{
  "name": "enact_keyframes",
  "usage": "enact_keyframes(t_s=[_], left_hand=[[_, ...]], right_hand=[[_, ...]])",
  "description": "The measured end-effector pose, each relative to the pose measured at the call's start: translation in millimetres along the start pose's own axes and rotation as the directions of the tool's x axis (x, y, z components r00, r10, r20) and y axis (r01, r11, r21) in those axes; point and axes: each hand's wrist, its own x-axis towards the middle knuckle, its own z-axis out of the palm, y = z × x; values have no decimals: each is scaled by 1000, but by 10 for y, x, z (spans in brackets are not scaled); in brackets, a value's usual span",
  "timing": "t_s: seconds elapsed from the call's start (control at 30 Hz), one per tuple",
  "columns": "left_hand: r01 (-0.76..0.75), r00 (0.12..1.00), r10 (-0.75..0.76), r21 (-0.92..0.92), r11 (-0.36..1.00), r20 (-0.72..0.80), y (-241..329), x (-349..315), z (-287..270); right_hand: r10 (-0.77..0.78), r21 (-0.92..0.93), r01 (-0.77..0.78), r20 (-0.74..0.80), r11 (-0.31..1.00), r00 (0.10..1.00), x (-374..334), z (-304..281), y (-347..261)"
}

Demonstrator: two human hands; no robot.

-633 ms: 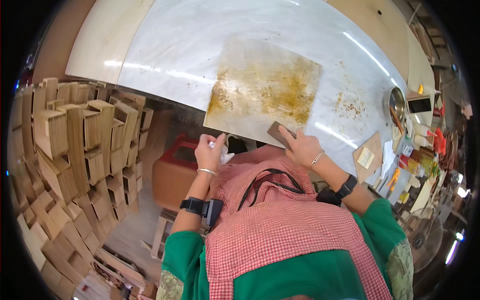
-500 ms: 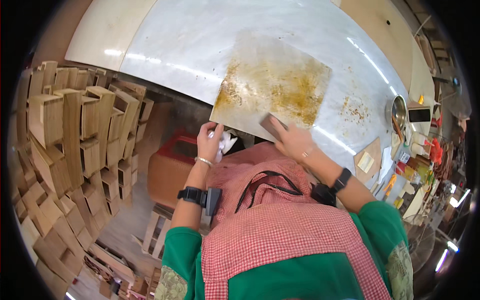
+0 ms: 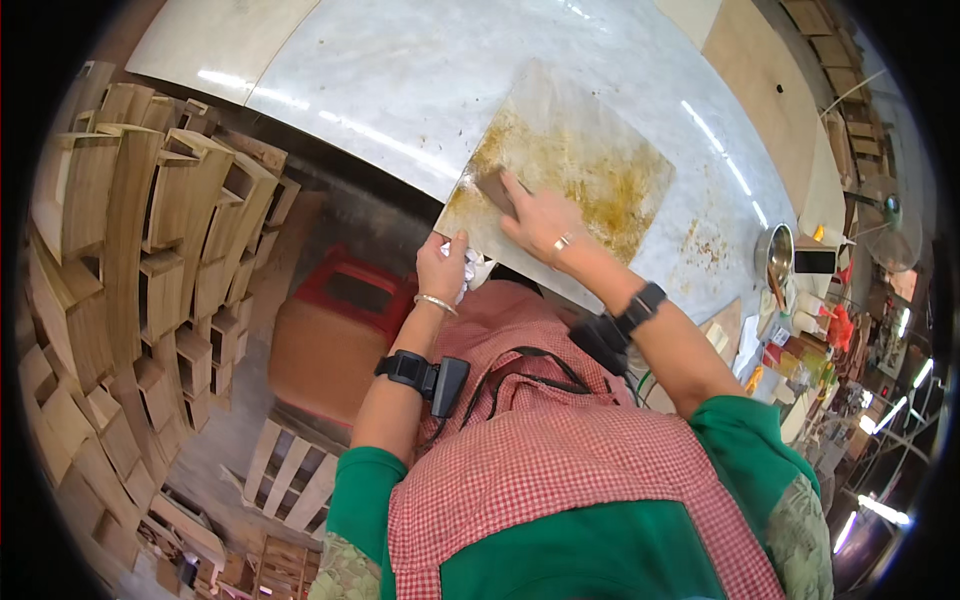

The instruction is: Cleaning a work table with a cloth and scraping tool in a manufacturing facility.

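Note:
A square board [image 3: 560,150] with yellow-brown smears lies at the near edge of the pale table. My right hand [image 3: 545,222] grips a small brown rectangular block [image 3: 497,190] and presses it on the board's left part. At the board's near left corner is my left hand [image 3: 441,268], its fingers closed round a crumpled white cloth or paper [image 3: 472,272]. Its thumb and fingertips come close to the corner; whether they pinch it I cannot tell.
Stacked wooden box-like pieces [image 3: 165,230] fill the left side. A red-framed chair [image 3: 330,345] stands below the table [image 3: 370,85]. To the right are brown crumbs [image 3: 703,246], a metal bowl [image 3: 774,255] with a handled tool, and a phone [image 3: 815,262].
My right hand has moved the block from the board's near edge up and left onto its smeared left part. My left hand stays by the corner with the white wad.

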Motion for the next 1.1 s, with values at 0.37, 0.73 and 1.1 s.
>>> enact_keyframes(t_s=[0.37, 0.73, 1.1], left_hand=[[5, 998, -10, 68, 998, 68, -31, 76, -101], [116, 984, -92, -154, 981, 155, 205, 84, -113], [113, 989, -100, -129, 985, 106, 106, -68, 0]], right_hand=[[-217, 90, 241, -217, 966, 952, 78, 88, 267], [97, 625, -70, -10, 778, 995, -605, 489, 664], [70, -138, -70, -3, 988, 998, -828, 436, 366]])
